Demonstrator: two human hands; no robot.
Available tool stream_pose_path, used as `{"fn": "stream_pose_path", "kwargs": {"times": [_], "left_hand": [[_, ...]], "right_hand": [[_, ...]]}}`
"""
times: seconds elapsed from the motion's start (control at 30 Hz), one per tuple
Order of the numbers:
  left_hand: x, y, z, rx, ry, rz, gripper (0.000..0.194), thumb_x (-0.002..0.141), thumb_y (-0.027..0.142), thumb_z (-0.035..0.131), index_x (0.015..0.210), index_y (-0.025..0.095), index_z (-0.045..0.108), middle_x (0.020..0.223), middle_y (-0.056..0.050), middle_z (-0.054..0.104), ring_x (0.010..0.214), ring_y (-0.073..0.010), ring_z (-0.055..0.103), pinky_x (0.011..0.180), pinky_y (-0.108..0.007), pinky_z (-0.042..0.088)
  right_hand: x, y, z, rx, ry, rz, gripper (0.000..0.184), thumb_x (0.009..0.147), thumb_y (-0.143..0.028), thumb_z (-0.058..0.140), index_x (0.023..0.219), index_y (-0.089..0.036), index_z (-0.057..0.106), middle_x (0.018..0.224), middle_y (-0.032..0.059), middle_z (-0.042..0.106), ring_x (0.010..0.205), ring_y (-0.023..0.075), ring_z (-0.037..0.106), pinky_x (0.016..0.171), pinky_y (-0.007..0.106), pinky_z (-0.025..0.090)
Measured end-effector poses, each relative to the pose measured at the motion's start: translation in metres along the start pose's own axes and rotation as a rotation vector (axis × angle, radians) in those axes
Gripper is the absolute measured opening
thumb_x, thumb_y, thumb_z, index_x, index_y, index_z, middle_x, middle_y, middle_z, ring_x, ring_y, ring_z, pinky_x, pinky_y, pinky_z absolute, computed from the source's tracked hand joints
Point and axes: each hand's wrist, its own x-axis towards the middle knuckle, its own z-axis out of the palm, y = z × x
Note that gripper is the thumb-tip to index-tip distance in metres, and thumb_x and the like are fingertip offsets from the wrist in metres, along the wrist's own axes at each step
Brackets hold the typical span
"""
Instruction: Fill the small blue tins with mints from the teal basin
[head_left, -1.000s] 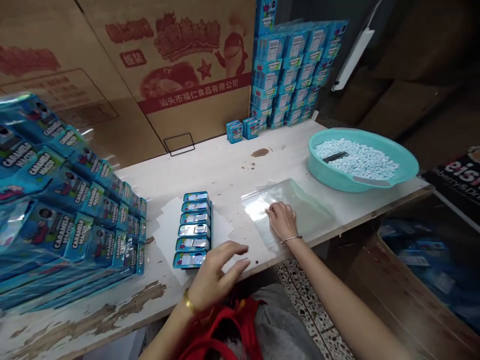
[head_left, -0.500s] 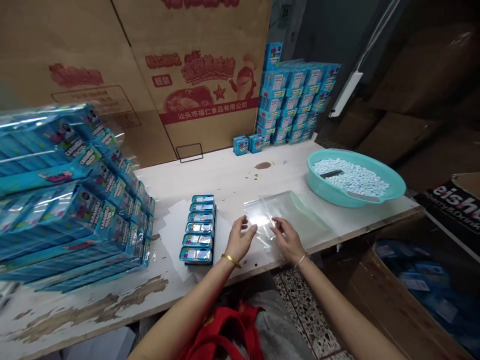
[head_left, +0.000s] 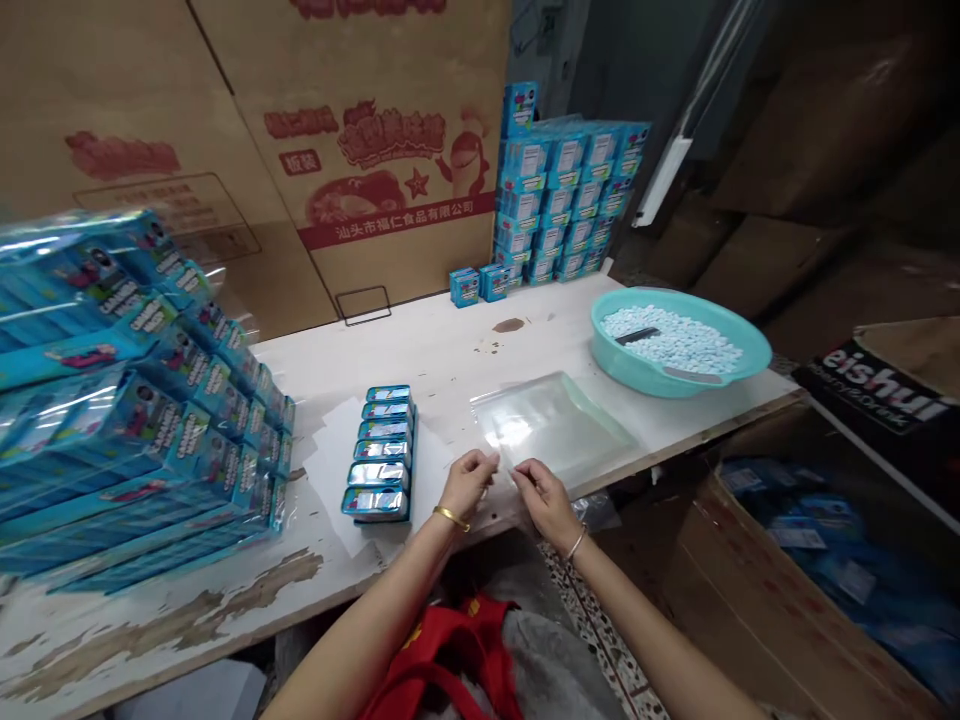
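Left hand [head_left: 466, 483] and right hand [head_left: 546, 503] have been drawn closer together at the near edge of the clear plastic bag [head_left: 555, 425], fingers pinched (whether anything is held cannot be told).

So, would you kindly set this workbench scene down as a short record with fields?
left hand: left hand, fingertips pinched together beside the clear plastic bag, gold bangle on wrist
right hand: right hand, fingertips pinched, facing the left hand; whether either holds anything is unclear
things: clear plastic bag lying flat; six blue-and-silver rectangular tins in a row on white paper sheets
rest: round turquoise plastic basin of pale blue candies; shrink-wrapped blue cartons on a chipped white board
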Motion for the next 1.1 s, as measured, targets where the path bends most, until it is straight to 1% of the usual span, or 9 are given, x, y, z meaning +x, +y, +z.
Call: {"fn": "stream_pose_path", "kwargs": {"times": [0.13,0.33,0.47,0.57,0.67,0.83,0.9,0.97,1.1], "left_hand": [[0.001,0.012,-0.001,-0.014,0.127,-0.005,0.048,0.058,0.060,0.069,0.058,0.017,0.048,0.053,0.006,0.044,0.046,-0.0068,0.041,0.045,-0.018,0.032],[-0.002,0.041,0.040,-0.022,0.021,0.212,0.037,0.060,0.044,0.073,0.061,0.016,0.048,0.104,-0.009,0.065,0.075,-0.0158,0.061,0.065,-0.028,0.051],[-0.011,0.048,0.061,-0.095,0.011,0.249,0.034,0.068,0.041,0.068,0.064,0.017,0.045,0.118,-0.011,0.062,0.081,-0.0180,0.064,0.068,-0.031,0.054],[-0.016,0.054,0.069,-0.098,0.016,0.319,0.034,0.071,0.040,0.067,0.063,0.017,0.043,0.123,-0.011,0.059,0.091,-0.0205,0.064,0.072,-0.032,0.055],[-0.023,0.073,0.082,-0.127,-0.058,0.418,0.035,0.074,0.041,0.066,0.062,0.017,0.043,0.123,-0.012,0.060,0.099,-0.0218,0.062,0.076,-0.032,0.054],[-0.026,0.107,0.102,-0.451,-0.174,0.403,0.033,0.075,0.044,0.065,0.068,0.017,0.048,0.122,-0.011,0.061,0.109,-0.0245,0.060,0.082,-0.036,0.053],[-0.025,0.103,0.097,-0.444,-0.155,0.285,0.032,0.073,0.045,0.066,0.069,0.017,0.052,0.111,-0.010,0.065,0.100,-0.0241,0.063,0.076,-0.035,0.053],[-0.029,0.092,0.079,-0.256,-0.161,0.194,0.030,0.069,0.043,0.069,0.063,0.016,0.056,0.089,-0.008,0.069,0.083,-0.0215,0.064,0.068,-0.031,0.052],[-0.051,0.084,0.003,0.220,-0.259,0.292,0.019,0.069,0.035,0.072,0.064,0.017,0.068,0.065,-0.004,0.065,0.064,-0.0175,0.058,0.065,-0.028,0.046]], "right_hand": [[0.016,-0.009,-0.019,0.144,0.235,0.105,0.031,0.085,-0.047,0.049,0.069,-0.020,0.048,0.067,-0.0028,0.046,0.068,0.0138,0.048,0.065,0.026,0.040],[0.021,-0.047,-0.010,0.269,0.170,0.267,0.047,0.075,-0.046,0.063,0.115,-0.023,0.055,0.114,0.0052,0.060,0.100,0.0197,0.057,0.080,0.030,0.046],[0.021,-0.043,-0.010,0.333,0.385,0.283,0.029,0.082,-0.039,0.049,0.098,-0.020,0.063,0.102,0.0057,0.067,0.099,0.0203,0.060,0.089,0.034,0.045],[0.019,-0.040,-0.032,0.227,0.449,0.233,0.021,0.077,-0.031,0.050,0.088,-0.018,0.064,0.091,0.0049,0.068,0.088,0.0198,0.062,0.083,0.034,0.048],[0.017,-0.067,-0.061,0.089,0.541,0.133,0.021,0.080,-0.030,0.048,0.087,-0.017,0.063,0.085,0.0053,0.069,0.081,0.0197,0.063,0.075,0.033,0.050],[0.018,-0.137,-0.095,-0.427,0.772,-0.390,0.022,0.085,-0.019,0.047,0.104,-0.019,0.059,0.117,0.0084,0.065,0.116,0.0232,0.056,0.100,0.043,0.041],[0.024,-0.139,-0.092,-0.601,0.664,-0.441,0.026,0.086,-0.017,0.045,0.108,-0.019,0.059,0.120,0.0097,0.064,0.121,0.0251,0.052,0.102,0.045,0.039],[0.030,-0.121,-0.077,-0.711,0.502,-0.345,0.027,0.087,-0.018,0.042,0.107,-0.018,0.061,0.111,0.0122,0.067,0.110,0.0260,0.058,0.094,0.042,0.044],[0.036,-0.058,-0.025,-0.709,0.254,-0.091,0.023,0.087,-0.021,0.040,0.091,-0.020,0.063,0.078,0.0085,0.067,0.076,0.0214,0.060,0.069,0.031,0.044]]}}
